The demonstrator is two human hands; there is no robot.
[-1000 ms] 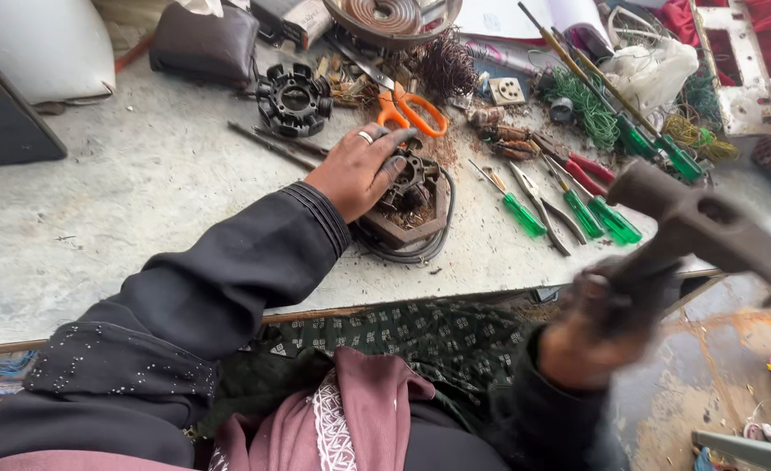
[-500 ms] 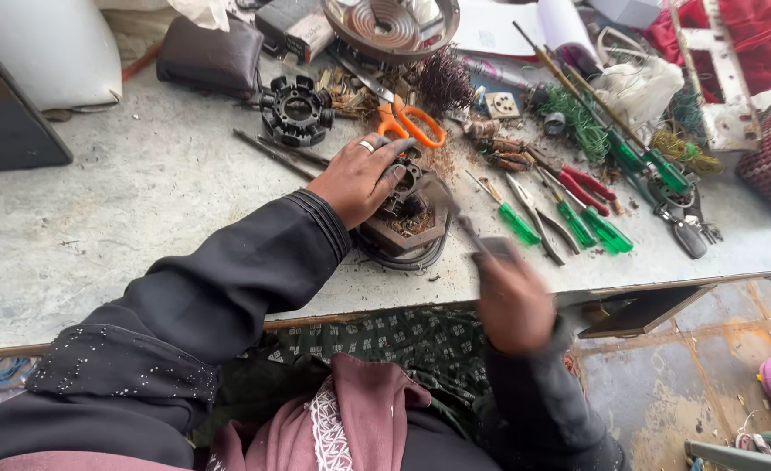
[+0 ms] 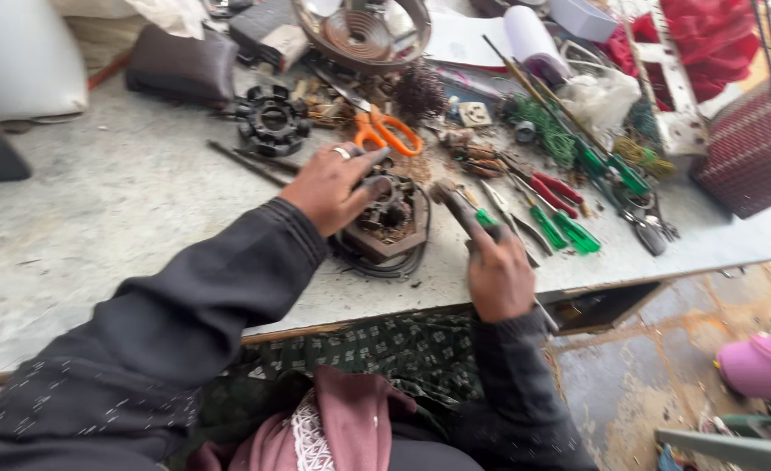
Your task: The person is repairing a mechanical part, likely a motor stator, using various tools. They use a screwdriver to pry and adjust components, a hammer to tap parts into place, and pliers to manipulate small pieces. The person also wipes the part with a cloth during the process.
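1. On the grey workbench [image 3: 98, 218], close to its front edge: a dark, rusty motor core [image 3: 391, 222], squarish in outline, seated on a loop of black cable [image 3: 377, 266].
2. Spread over the top of that core: the left hand [image 3: 337, 185], fingers curled down on the far side, pressing rather than lifting, with a ring on one finger.
3. Closed round the handle of a dark tool [image 3: 453, 202]: the right hand [image 3: 497, 275], with the tool's working end raised just beside the core's right edge. Too blurred to name the kind of tool, or to tell touching from just apart.
4. Best done, judging by this grip: bear straight down with the left palm to stop any skating on the cable beneath.
5. Keep the left fingertips off the right-hand side, clear of the tool's path.
6. Work in short, controlled strokes from the wrist, and aim at the metal frame, not at the softer windings inside.
7. Look of the core: brown-black and crusted, with reddish debris in the centre, slots or windings half hidden under the fingers, and crumbs of the same dirt scattered on the bench beside it.
8. Round about: orange scissors [image 3: 385, 133] just behind the left hand, a black toothed ring [image 3: 272, 118] farther back to the left, and green-handled screwdrivers [image 3: 568, 228] lying to the right, apart from the core.
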